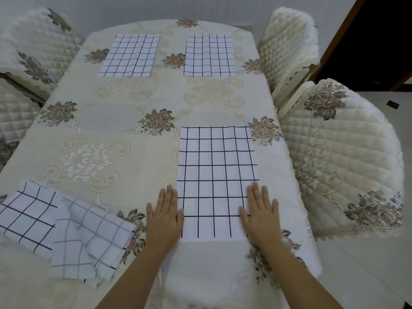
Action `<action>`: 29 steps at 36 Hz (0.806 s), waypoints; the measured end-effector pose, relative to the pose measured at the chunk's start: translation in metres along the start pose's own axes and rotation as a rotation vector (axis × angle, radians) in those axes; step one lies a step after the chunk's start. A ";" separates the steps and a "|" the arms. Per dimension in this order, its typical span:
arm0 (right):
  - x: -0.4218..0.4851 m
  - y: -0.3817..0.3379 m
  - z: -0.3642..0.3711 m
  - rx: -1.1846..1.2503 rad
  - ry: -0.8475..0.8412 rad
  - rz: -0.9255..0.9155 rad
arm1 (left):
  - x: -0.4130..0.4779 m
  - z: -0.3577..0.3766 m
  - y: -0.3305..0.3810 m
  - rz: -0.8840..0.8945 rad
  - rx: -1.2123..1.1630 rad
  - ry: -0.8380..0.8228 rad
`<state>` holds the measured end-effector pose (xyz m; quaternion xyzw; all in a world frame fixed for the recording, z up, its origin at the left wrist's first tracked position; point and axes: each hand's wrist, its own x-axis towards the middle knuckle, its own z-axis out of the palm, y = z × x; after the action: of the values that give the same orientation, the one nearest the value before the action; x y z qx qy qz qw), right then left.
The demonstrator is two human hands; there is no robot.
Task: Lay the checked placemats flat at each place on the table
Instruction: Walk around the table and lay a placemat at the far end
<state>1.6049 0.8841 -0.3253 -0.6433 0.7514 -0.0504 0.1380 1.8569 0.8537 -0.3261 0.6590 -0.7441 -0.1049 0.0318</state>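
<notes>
1. Two grips released: left hand [165, 216] and right hand [262, 214] flat, fingers straight, at side edges of near placemat [217, 170].
2. Near placemat: flat on desk [133, 97], near right place.
3. Far-left placemat [130, 55], far-right placemat [209, 55]: laid flat.
4. Spare placemats [66, 230]: rumpled heap, near left.
5. Handling, judged: thin, soft, light cloth; lift by corners.

Both hands flat on the near placemat [216, 175].
I see my left hand [165, 216] resting with straight fingers on its left edge and my right hand [260, 214] on its right edge; the mat lies flat on the floral tablecloth [124, 112]. The far-left placemat [130, 55] and far-right placemat [209, 55] lie flat side by side. A rumpled pile of placemats [66, 233] sits just left of my left hand. Quilted chairs [338, 157] flank the table.
</notes>
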 end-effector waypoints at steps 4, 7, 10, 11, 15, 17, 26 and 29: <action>0.003 0.011 -0.011 0.016 -0.042 0.070 | 0.004 -0.002 -0.004 0.007 0.011 -0.014; 0.008 -0.003 -0.018 0.070 -0.032 0.133 | 0.006 -0.002 0.003 -0.023 -0.092 0.027; 0.020 -0.028 -0.024 0.135 0.013 0.118 | 0.013 -0.008 0.016 0.054 -0.124 0.080; 0.024 -0.039 -0.025 0.141 -0.004 0.090 | 0.018 -0.009 0.023 0.087 -0.113 0.065; 0.038 -0.083 -0.021 0.042 -0.077 -0.051 | 0.038 -0.019 0.055 0.131 -0.031 -0.080; 0.040 -0.094 -0.010 0.026 -0.108 -0.127 | 0.043 -0.016 0.063 0.093 -0.018 -0.159; 0.057 -0.053 -0.008 -0.011 -0.050 -0.102 | 0.050 -0.012 0.035 -0.002 -0.021 -0.097; 0.067 -0.023 -0.017 -0.032 -0.084 0.001 | 0.058 -0.013 0.017 -0.021 -0.030 -0.090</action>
<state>1.6131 0.8126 -0.3131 -0.6465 0.7460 -0.0115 0.1591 1.8348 0.7966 -0.3157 0.6608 -0.7363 -0.1457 0.0071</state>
